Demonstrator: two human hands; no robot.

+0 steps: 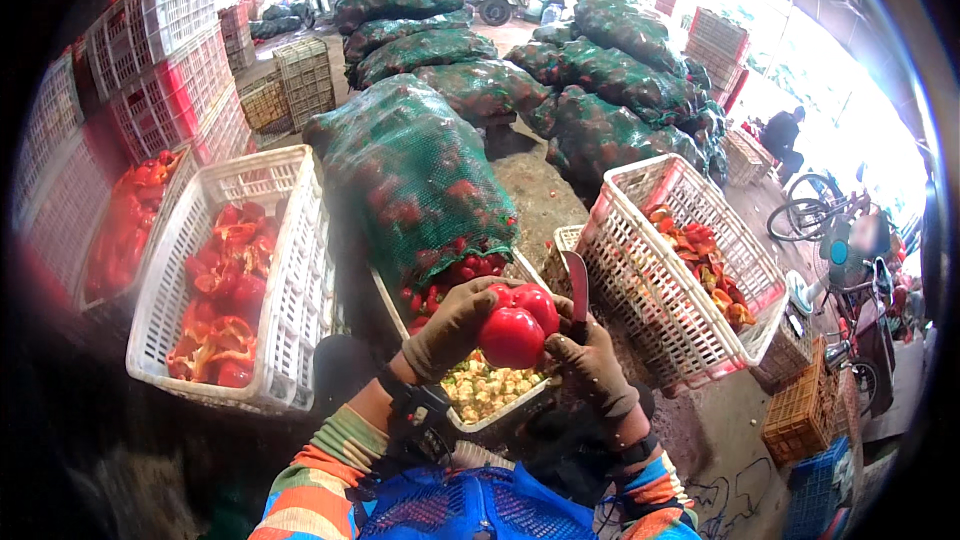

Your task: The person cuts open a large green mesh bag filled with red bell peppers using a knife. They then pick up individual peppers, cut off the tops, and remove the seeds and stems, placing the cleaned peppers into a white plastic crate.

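A whole red bell pepper (511,332) is gripped in my gloved left hand (447,328), just above a white crate. My gloved right hand (597,365) is closed on a knife (577,285), its curved blade pointing up beside the pepper. The right fingertips come close to the pepper's side; whether they touch it I cannot tell. Below both hands, pale pepper cores (488,390) fill the near part of the crate (505,418). Farther forward, a green mesh sack (420,175) lies with its mouth over the crate, and red peppers (478,266) spill from it.
On the left, a white crate (293,340) holds cut red pepper pieces (225,280). Another white crate (640,310) at right, tilted in view, contains more pieces (706,265). Stacked filled sacks (620,70) stand behind. Bicycles (815,205) and a seated person (782,135) are at far right.
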